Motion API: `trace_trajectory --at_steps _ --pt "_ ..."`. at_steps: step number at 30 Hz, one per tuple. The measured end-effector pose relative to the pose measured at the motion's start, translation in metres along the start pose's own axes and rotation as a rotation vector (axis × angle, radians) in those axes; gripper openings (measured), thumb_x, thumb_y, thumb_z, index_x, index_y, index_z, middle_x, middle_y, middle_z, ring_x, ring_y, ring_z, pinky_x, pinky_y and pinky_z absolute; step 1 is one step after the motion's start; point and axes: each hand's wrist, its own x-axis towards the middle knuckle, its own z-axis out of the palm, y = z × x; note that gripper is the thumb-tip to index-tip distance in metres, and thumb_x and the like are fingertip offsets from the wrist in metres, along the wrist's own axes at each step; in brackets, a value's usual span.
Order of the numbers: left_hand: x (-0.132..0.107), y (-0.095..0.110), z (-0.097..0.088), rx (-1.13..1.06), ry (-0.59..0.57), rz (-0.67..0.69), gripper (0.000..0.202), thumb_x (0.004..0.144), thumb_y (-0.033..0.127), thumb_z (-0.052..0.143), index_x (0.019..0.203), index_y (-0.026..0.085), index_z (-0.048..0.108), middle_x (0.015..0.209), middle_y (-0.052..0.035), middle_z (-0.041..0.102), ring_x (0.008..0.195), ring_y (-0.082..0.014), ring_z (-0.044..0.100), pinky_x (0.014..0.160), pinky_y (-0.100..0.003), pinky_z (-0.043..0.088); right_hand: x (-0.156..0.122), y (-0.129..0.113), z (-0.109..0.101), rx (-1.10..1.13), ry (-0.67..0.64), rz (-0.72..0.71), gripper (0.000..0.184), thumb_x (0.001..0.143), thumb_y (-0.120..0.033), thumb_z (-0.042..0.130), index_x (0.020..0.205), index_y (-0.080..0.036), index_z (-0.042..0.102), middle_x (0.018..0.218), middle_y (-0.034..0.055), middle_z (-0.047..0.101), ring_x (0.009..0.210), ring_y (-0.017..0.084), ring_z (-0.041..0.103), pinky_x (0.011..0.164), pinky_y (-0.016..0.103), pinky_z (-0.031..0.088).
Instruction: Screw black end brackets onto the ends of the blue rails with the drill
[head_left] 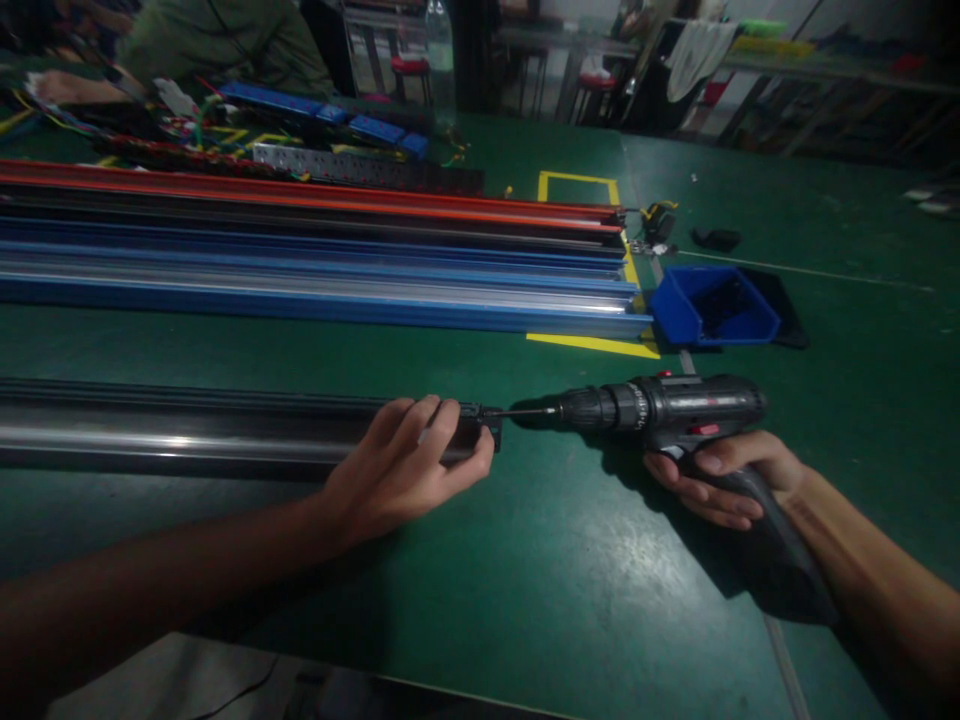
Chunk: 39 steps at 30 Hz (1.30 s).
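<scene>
A long dark metal profile [187, 425] lies across the green table from the left. Over its right end my left hand [412, 450] is closed, fingers on the far edge and thumb near the end face. A black cordless drill [675, 405] is gripped by its handle in my right hand [727, 475]. Its long bit [529, 411] points left, and the tip meets the end of the profile by a small dark piece [491, 425] at my left thumb. My left palm hides part of the profile.
Blue profiles [315, 290] and an orange-red profile [315, 190] lie behind, beside yellow tape [592, 345]. A blue bin [679, 310] stands right of them. Wires, blue parts [375, 128] and a clear bottle [440, 60] are farther back, near a person in a green sleeve [225, 45].
</scene>
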Motion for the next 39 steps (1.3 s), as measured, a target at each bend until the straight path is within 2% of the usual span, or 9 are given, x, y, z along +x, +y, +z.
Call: trace_trajectory --at_steps 21,27,39 --pt "0.0000 0.0005 -0.0010 0.000 -0.009 0.003 0.052 0.084 0.032 0.081 0.132 0.027 0.064 0.116 -0.0159 0.061 0.110 -0.0314 0.062 0.089 -0.044 0.055 -0.0014 -0.0016 -0.0014 -0.031 0.019 0.015 0.024 0.093 -0.024 0.064 0.107 -0.005 0.069 0.080 0.0035 0.067 0.038 0.001 0.044 0.043 0.015 0.050" --pt "-0.0002 0.0012 0.0016 -0.002 -0.001 -0.008 0.050 0.084 0.033 0.081 0.131 0.027 0.064 0.115 -0.0144 0.061 0.111 -0.0303 0.062 0.092 -0.043 0.054 0.0004 0.0000 -0.0034 -0.021 -0.034 -0.001 0.026 0.095 -0.024 0.061 0.110 -0.004 0.069 0.080 0.0036 0.067 0.037 0.000 0.043 0.042 0.014 0.048" --pt "-0.0013 0.0017 0.0004 -0.006 -0.021 -0.008 0.052 0.084 0.033 0.081 0.133 0.027 0.063 0.117 -0.0154 0.059 0.112 -0.0312 0.060 0.091 -0.044 0.054 0.0000 -0.0015 -0.0019 -0.024 -0.020 0.013 0.026 0.094 -0.024 0.063 0.109 -0.005 0.071 0.079 0.0035 0.067 0.038 0.001 0.044 0.043 0.014 0.050"
